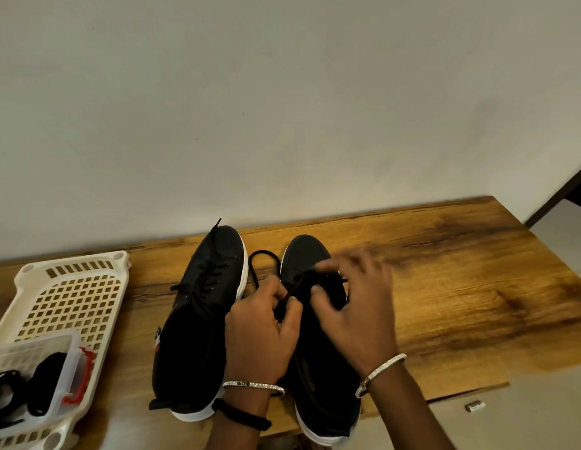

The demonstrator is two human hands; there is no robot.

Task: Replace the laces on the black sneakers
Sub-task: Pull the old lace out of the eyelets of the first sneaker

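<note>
Domestic room — wood-grain desk [445, 271] against a plain painted wall [282, 92]; white plastic basket [75, 297] at 9 o'clock, pale floor [526, 417] at 4 o'clock.

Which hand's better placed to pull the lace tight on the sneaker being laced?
Left: the left hand pinches the thin black lace over the black white-soled sneaker; the right hand is motion-blurred, grip unclear.

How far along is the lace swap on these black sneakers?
Done, apparently: the sneaker by the basket is laced, ends untied. In hand: left hand pinches the lace on the other sneaker; right hand, blurred, is at its eyelets. Left: finish that one, tie both.
</note>
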